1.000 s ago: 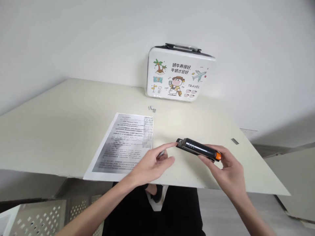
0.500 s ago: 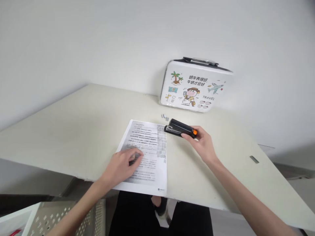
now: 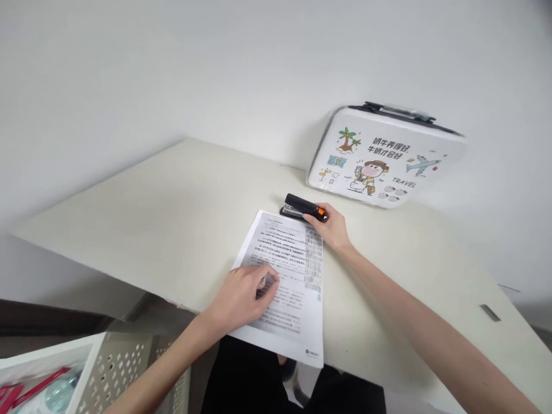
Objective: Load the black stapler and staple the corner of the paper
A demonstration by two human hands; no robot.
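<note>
My right hand (image 3: 330,229) grips a black stapler (image 3: 304,206) by its back end, near the orange part. The stapler lies along the top edge of a printed sheet of paper (image 3: 293,339), its front pointing left. Whether any paper sits between its jaws cannot be made out. On the lower left of the sheet rests my left hand (image 3: 244,296), fingers curled and thumb meeting forefinger. What lies inside that curl, if anything, is too unclear to name.
A white cartoon-printed case (image 3: 383,161) leans against the wall at the back right of the table (image 3: 172,213). One strip of staples (image 3: 490,313) lies near the right edge. Below left stands a perforated white basket (image 3: 116,368) with red items inside.
My right hand has brought the stapler left relative to the sheet, to its top edge, over where small staple pieces lay. The view has shifted; my left hand stays on the paper.
</note>
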